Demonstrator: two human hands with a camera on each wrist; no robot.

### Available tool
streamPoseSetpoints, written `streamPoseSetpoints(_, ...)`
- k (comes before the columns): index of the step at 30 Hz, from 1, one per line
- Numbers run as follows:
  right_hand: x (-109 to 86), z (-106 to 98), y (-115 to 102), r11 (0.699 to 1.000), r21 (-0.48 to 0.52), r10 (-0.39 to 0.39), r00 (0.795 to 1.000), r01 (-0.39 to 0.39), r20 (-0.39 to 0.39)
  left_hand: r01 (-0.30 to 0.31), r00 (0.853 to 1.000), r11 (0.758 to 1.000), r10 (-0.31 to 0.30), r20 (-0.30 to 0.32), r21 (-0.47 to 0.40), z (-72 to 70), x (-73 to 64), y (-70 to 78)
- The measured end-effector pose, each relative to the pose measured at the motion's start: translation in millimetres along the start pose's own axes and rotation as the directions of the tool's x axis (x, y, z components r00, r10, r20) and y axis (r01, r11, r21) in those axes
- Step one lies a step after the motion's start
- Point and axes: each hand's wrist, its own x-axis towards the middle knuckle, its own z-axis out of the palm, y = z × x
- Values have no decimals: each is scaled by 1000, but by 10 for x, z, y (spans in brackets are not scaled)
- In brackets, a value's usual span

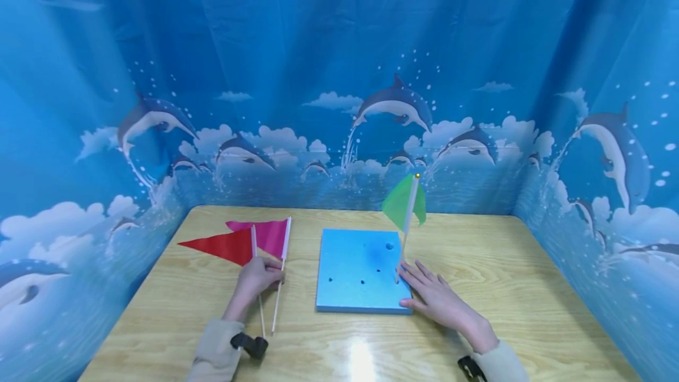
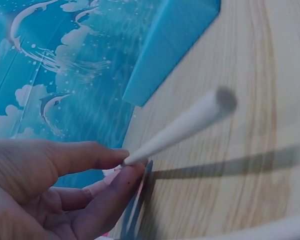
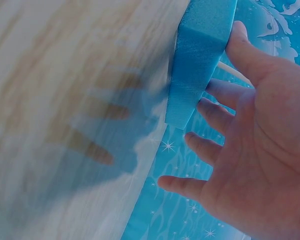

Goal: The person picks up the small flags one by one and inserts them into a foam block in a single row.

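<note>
My left hand [image 1: 258, 276] pinches the thin white pole of a pink flag [image 1: 273, 237] between thumb and finger. In the left wrist view, that pole [image 2: 185, 127] points its lower end at the camera. A red flag [image 1: 228, 246] lies just left of it, its pole passing beneath the hand. On the right, a green flag [image 1: 399, 204] stands slightly tilted at the right side of a blue foam block [image 1: 350, 258]. My right hand [image 1: 437, 299] rests at the block's right edge, fingers spread and straight, fingertips close to the green flag's pole.
Several small holes dot the top of the block. Everything stands on a wood-grain table [image 1: 477, 252], which has a bright glare near its front. A blue curtain [image 1: 318, 46] printed with dolphins encloses the back and sides.
</note>
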Motion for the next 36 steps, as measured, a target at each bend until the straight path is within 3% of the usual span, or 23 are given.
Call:
streamPoseSetpoints(7, -2, -3, -3, 1000, -4, -1, 1000, 1, -4, 23, 1000, 998, -22, 15, -65, 35, 27, 74)
streamPoseSetpoints(13, 0, -11, -15, 1000, -5, -3, 1000, 3, -1, -98, 995, 981, 93, -35, -166, 83, 14, 234)
streamPoseSetpoints(21, 2, -5, -8, 1000, -17, -13, 1000, 13, -9, -245, 967, 927, 215, -134, -284, 243, -14, 545)
streamPoseSetpoints(25, 2, 3, -4, 1000, -18, -15, 1000, 15, -8, -326, 943, 874, 276, -184, -359, 373, -11, 691)
streamPoseSetpoints(31, -1, 5, -6, 999, -31, -19, 1000, 19, -13, -476, 879, 741, 408, -246, -473, 615, 7, 879)
streamPoseSetpoints(36, -3, 4, -7, 999, -33, -17, 1000, 16, -13, -544, 838, 691, 480, -260, -477, 800, -6, 1008)
